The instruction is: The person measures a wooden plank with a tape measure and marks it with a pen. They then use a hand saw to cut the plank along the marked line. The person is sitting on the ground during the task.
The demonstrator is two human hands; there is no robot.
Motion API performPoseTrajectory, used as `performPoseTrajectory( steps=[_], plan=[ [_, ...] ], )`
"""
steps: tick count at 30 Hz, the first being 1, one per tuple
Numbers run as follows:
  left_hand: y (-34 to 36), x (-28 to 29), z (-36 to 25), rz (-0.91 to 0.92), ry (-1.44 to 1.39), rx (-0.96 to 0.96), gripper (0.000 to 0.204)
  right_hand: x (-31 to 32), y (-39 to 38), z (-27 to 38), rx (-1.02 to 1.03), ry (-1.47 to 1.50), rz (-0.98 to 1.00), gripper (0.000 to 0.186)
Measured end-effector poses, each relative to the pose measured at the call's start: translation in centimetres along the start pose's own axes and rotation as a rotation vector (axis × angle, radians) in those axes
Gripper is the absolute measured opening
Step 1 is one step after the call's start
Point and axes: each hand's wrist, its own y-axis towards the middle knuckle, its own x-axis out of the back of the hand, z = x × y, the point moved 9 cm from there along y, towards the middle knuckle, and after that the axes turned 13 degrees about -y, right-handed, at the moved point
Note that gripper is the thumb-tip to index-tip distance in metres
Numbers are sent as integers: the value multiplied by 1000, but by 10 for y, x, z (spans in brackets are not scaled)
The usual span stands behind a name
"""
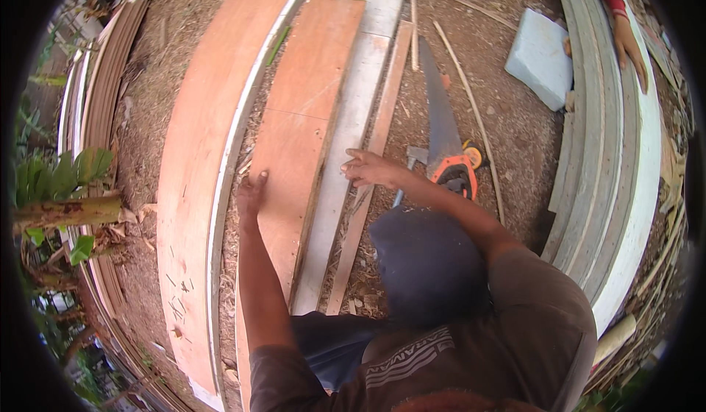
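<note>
Hands, head view: our left hand (251, 193) meets the left edge of the long reddish-brown flat wooden plank (298, 151), fingers partly bent; whether it grips, we cannot tell. Our right hand (364, 168) is open, fingers spread and holding nothing, just right of that plank.
Plank: it lies lengthwise before us, a thin dark line (294, 113) crossing its upper half; pushed from one side only, it could skew, we judge.
Edges: bare fingers sliding along the plank's sides might catch splinters.
Pale board: the long whitish flat wooden board (360, 110) runs along the plank's right side; fingers could get pinched between them if the plank shifts.
Saw: the grey-bladed handsaw with an orange handle (440, 110) lies well right of the plank; a careless backward swing of our right forearm (426, 190) might knock it.
</note>
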Motion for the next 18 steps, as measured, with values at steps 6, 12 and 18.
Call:
performPoseTrajectory(
  steps=[6,12,18],
  plan=[
    [-1,6,14,-20,87,115,89,-83,40,18,-32,21,169,106],
    [-12,26,-6,15,269,131,81,-81,32,25,-15,263,54,91],
    [-75,2,-43,70,-2,-25,71,-116,10,61,99,247,215,93]
  ],
)
